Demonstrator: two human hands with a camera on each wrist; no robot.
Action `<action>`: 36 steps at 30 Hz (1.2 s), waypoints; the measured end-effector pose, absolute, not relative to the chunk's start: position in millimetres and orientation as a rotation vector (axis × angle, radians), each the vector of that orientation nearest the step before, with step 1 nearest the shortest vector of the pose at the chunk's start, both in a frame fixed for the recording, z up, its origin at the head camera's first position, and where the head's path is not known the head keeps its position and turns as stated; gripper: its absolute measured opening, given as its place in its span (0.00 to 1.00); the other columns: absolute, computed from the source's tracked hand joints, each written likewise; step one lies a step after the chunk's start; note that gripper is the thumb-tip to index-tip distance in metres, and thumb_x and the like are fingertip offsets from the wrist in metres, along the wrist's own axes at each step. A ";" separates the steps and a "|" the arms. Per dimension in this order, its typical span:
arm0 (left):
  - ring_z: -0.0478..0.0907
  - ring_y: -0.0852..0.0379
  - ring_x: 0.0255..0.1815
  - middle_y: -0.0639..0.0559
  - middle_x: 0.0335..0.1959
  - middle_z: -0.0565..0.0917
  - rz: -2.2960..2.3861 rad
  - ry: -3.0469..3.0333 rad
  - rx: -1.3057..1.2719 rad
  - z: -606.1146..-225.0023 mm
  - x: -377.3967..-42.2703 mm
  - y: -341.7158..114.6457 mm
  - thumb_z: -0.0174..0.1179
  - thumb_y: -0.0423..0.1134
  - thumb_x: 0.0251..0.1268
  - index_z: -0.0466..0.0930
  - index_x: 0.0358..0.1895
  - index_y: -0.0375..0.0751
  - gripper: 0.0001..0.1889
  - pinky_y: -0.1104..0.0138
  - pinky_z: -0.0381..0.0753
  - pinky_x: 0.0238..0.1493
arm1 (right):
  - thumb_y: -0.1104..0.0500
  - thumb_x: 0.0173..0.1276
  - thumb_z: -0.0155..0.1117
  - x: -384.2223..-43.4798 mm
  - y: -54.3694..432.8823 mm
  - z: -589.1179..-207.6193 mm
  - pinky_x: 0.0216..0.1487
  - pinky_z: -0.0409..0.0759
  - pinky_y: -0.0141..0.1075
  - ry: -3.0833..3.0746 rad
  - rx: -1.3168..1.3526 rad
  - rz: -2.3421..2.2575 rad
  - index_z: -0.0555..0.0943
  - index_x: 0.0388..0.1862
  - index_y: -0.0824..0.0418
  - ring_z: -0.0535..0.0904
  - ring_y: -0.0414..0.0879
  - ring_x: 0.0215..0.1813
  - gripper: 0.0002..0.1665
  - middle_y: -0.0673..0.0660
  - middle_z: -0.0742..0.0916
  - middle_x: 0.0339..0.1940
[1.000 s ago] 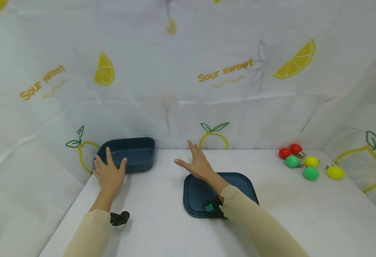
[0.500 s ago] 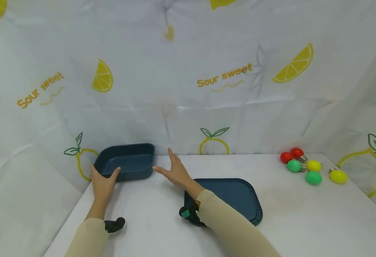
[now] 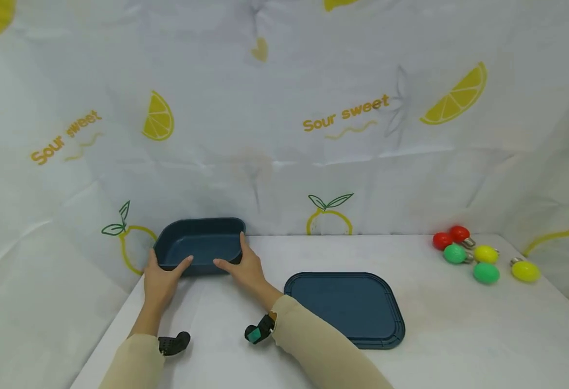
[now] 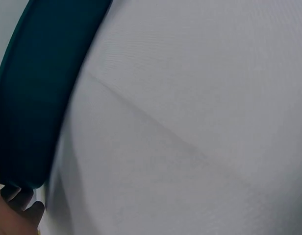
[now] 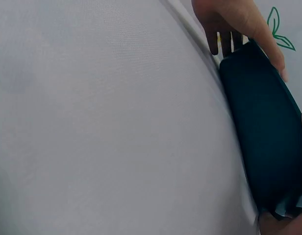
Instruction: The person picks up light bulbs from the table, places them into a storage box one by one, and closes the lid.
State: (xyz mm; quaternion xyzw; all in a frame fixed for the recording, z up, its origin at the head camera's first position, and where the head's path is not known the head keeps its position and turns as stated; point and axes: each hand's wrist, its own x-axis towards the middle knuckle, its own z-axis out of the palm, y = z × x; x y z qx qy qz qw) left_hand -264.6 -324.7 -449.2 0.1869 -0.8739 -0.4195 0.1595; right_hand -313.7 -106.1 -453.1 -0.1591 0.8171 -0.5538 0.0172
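Left end of the open dark blue box [image 3: 201, 251] gripped by left hand [image 3: 159, 283], right end by right hand [image 3: 249, 268], thumbs at the near rim. Box at table's [image 3: 449, 324] far left, near backdrop [image 3: 274, 178]; whether lifted can't be told. Step judged as two-handed pickup; even grip and level carry probably called for next. Flat dark blue lid [image 3: 345, 308] not held, right of centre. Bulbs [image 3: 486, 273] grouped far right, unhandled.

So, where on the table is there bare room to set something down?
Free table: right of the flat tray, in front of the bulbs; also behind the tray, between container and bulbs. Crowded: back left, where left grip and right grip hold the container; back right, at the bulbs.
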 end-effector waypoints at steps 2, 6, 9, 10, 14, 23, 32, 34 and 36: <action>0.43 0.29 0.82 0.29 0.83 0.40 -1.186 -2.529 0.533 -447.2 -265.8 -321.6 0.65 0.67 0.60 0.27 0.82 0.37 0.65 0.38 0.49 0.79 | 0.39 0.65 0.71 -312.0 -104.5 -453.1 0.75 0.68 0.55 2.540 -0.460 -1.741 0.46 0.85 0.56 0.63 0.59 0.81 0.61 0.60 0.63 0.82; 0.46 0.27 0.81 0.26 0.82 0.44 -1.117 -2.567 0.547 -442.5 -267.5 -319.5 0.63 0.69 0.59 0.30 0.82 0.36 0.65 0.37 0.51 0.78 | 0.38 0.64 0.70 -311.5 -99.5 -448.0 0.73 0.71 0.55 2.549 -0.441 -1.737 0.47 0.85 0.56 0.66 0.60 0.79 0.62 0.62 0.65 0.81; 0.48 0.25 0.80 0.25 0.81 0.45 -1.085 -2.586 0.549 -439.8 -268.7 -318.5 0.63 0.70 0.58 0.31 0.82 0.36 0.65 0.36 0.53 0.77 | 0.38 0.64 0.70 -313.2 -94.0 -444.7 0.72 0.73 0.54 2.566 -0.449 -1.710 0.47 0.85 0.57 0.68 0.60 0.78 0.62 0.63 0.67 0.80; 0.48 0.25 0.80 0.24 0.80 0.45 -1.087 -2.593 0.548 -439.4 -269.3 -317.6 0.64 0.71 0.58 0.31 0.82 0.36 0.66 0.36 0.54 0.77 | 0.38 0.64 0.71 -314.3 -91.5 -443.8 0.71 0.74 0.54 2.572 -0.452 -1.698 0.47 0.85 0.57 0.68 0.60 0.77 0.62 0.64 0.67 0.80; 0.49 0.25 0.79 0.22 0.80 0.45 -1.124 -2.617 0.544 -438.8 -273.0 -309.6 0.64 0.73 0.55 0.29 0.83 0.40 0.68 0.35 0.54 0.76 | 0.39 0.64 0.71 -320.2 -78.3 -442.0 0.69 0.76 0.53 2.606 -0.458 -1.635 0.48 0.84 0.57 0.70 0.59 0.76 0.61 0.65 0.69 0.79; 0.53 0.25 0.78 0.22 0.79 0.47 -1.128 -2.666 0.497 -441.7 -278.7 -283.0 0.65 0.74 0.53 0.29 0.83 0.39 0.70 0.34 0.57 0.75 | 0.39 0.64 0.71 -320.3 -44.3 -440.8 0.70 0.75 0.54 2.589 -0.393 -1.607 0.47 0.85 0.53 0.69 0.60 0.77 0.60 0.63 0.66 0.81; 0.53 0.26 0.78 0.23 0.79 0.47 -1.166 -2.693 0.441 -441.4 -283.5 -262.1 0.66 0.73 0.52 0.31 0.81 0.34 0.71 0.35 0.59 0.75 | 0.39 0.65 0.71 -317.4 -17.8 -441.9 0.69 0.75 0.56 2.618 -0.378 -1.560 0.47 0.85 0.52 0.68 0.61 0.77 0.60 0.63 0.64 0.82; 0.51 0.26 0.79 0.24 0.80 0.44 -1.218 -2.695 0.419 -441.7 -284.5 -256.6 0.66 0.73 0.52 0.28 0.81 0.34 0.71 0.36 0.58 0.76 | 0.39 0.65 0.71 -317.3 -11.0 -442.2 0.68 0.76 0.56 2.624 -0.370 -1.550 0.47 0.85 0.52 0.69 0.62 0.76 0.60 0.63 0.64 0.82; 0.49 0.28 0.80 0.26 0.81 0.42 -1.274 -2.681 0.398 -443.3 -285.2 -251.1 0.66 0.72 0.53 0.25 0.81 0.35 0.71 0.37 0.57 0.77 | 0.38 0.64 0.71 -317.3 -4.2 -442.3 0.68 0.76 0.57 2.621 -0.367 -1.550 0.48 0.85 0.52 0.69 0.62 0.76 0.60 0.62 0.63 0.82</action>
